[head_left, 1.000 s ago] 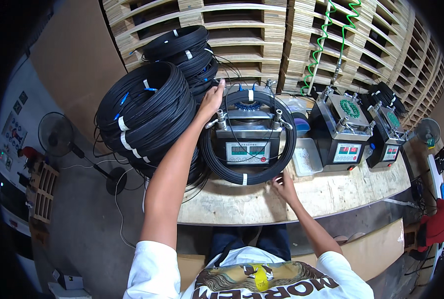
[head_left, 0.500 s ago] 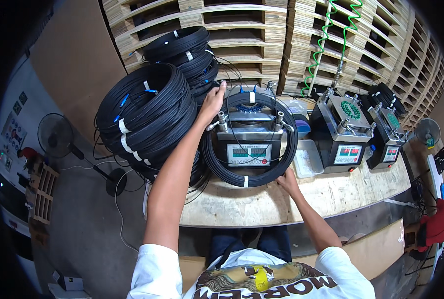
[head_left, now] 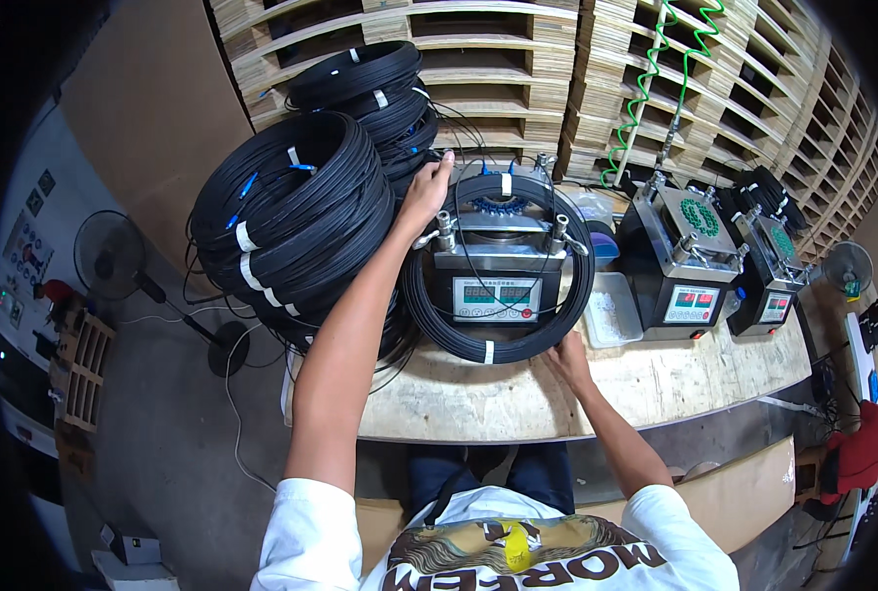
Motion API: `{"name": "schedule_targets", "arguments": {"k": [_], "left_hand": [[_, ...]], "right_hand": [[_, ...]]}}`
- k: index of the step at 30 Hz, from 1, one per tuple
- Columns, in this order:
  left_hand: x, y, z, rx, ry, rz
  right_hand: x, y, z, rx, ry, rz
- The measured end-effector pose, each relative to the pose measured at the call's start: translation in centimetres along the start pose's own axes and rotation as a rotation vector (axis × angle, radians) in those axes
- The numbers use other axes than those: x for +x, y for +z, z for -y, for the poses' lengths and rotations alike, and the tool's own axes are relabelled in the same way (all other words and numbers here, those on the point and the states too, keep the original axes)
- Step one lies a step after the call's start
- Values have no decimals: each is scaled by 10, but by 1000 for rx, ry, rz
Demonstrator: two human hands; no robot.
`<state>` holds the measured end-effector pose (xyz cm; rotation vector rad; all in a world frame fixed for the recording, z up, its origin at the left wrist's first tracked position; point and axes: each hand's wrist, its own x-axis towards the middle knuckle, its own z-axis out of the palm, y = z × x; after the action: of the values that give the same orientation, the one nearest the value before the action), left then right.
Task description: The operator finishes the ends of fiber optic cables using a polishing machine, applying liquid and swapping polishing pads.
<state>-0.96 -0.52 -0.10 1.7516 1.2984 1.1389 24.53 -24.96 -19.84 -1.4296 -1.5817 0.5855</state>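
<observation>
- Nearest is the white short-sleeved shirt [head_left: 306, 527] of the person; its front bears large dark lettering under a coloured printed picture.
- Both forearms reach forward over the pale plywood worktop [head_left: 439, 406], the left one stretched farther than the right one.
- The right hand [head_left: 567, 357] is low, at the lower right edge of the ring of black cable [head_left: 457, 341]. Its fingers are partly hidden behind this ring, so I cannot tell how far they are closed.
- The ring stands tilted in front of the black and silver metal machine [head_left: 503, 263], and it frames the machine's control panel [head_left: 496, 298]. The white tags on the ring show no writing that I can read.
- This panel has two display windows, a row of round buttons and small print, too fine to read surely.
- The left hand [head_left: 426, 195] is at the upper left of the ring, thumb pointing up; its grip is hidden, I cannot tell whether it is closed on the cable.
- Left of it rises the tall stack of black cable coils [head_left: 336, 231] with white bands and blue connectors.
- To the right, two similar machines [head_left: 646, 281] show red lit digits.
- Behind everything stand pale wooden pallets [head_left: 478, 51].
</observation>
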Motion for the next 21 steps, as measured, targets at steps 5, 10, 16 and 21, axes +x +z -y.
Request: {"name": "schedule_targets", "arguments": {"k": [5, 10, 16, 21], "left_hand": [[-3, -3, -2, 30, -19, 10], [-4, 1, -8, 25, -41, 29], [-6, -1, -5, 6, -9, 2], [-4, -3, -4, 19, -30, 11]], "right_hand": [[-1, -2, 13, -3, 101, 64], [-3, 0, -3, -199, -269, -79], [-6, -3, 17, 16, 147, 92], [-2, -6, 12, -95, 74, 71]]}}
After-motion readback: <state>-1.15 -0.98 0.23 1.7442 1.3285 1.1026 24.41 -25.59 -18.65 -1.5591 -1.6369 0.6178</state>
